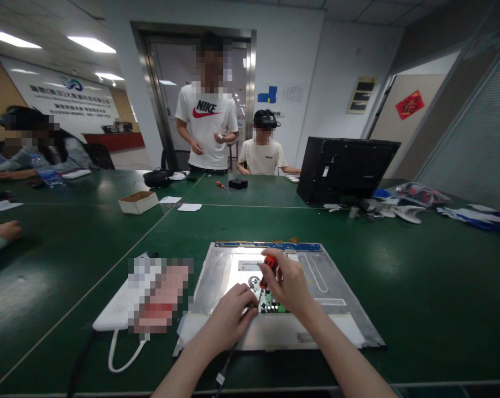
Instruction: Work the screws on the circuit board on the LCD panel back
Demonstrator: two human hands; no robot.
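A metal display panel [341, 323] lies flat on the green table before me, with a blue strip board [270, 246] along its far edge. A small green circuit board [281, 309] sits at its middle, partly covered by my hands. My right hand [289, 276] is closed round the orange and black handle of a screwdriver [270, 262], which stands nearly upright over the board. Close to the screwdriver's tip, my left hand [235, 309] has its fingers curled together at the board's left edge; what they hold is hidden. A dark cable [227, 362] runs out from under that hand.
Left of the panel lie a white power bank [113, 309] with a white cord and a blurred pink item. Farther off are an open white box [139, 203], another screwdriver [221, 185] and a black monitor [349, 168]. Several people are around the table.
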